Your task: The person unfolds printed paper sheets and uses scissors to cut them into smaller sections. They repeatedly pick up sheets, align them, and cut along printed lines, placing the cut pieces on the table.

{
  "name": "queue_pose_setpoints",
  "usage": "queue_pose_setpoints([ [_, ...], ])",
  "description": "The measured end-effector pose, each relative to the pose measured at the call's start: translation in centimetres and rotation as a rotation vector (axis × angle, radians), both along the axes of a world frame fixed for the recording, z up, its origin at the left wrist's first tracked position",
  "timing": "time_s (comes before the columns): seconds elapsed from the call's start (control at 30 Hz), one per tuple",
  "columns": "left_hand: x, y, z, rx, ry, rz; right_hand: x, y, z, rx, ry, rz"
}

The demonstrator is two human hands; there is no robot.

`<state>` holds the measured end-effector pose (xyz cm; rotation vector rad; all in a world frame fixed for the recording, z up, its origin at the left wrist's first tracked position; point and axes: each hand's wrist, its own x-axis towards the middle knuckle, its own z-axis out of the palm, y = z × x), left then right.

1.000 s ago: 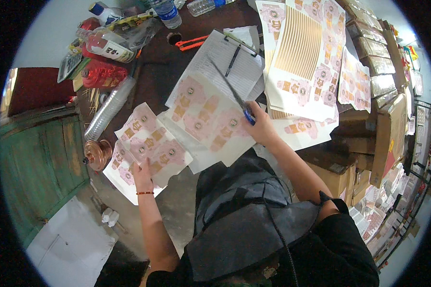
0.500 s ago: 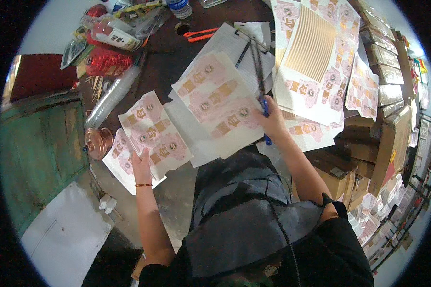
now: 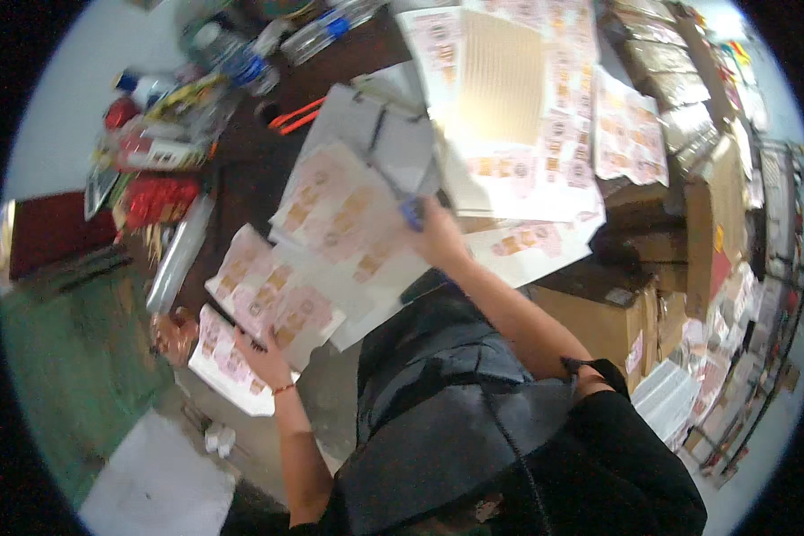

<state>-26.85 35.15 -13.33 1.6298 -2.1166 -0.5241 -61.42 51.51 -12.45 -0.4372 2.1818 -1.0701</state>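
Gripping a blue-handled cutter (image 3: 412,213) in the right hand (image 3: 439,239), fingers curled tight round the handle, blade end blurred and pointing far-left over the pink-printed sheet (image 3: 344,219). Pinning a second printed sheet (image 3: 272,299) with the left hand (image 3: 261,353), fingers spread flat along its near edge, thumb seeming to press on top, nothing closed inside the palm as far as visible. Both sheets lying on the dark table (image 3: 241,183), the cutting one farther and to the right, the pinned one nearer and to the left, overlapping at a corner. Keeping the paper taut and the left fingers well clear of the blade line probably matters most here. Compared with half a second ago: cutter hand shifted left, now over the sheet's right edge; left hand holding much the same spot.
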Motion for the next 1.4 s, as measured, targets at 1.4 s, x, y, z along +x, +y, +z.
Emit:
queue_pose_setpoints([
  [1.4, -41.7, 7.0, -2.5, 0.660, 0.380, -0.433, -14.9, 26.3, -5.3, 0.051, 0.071, -0.726],
])
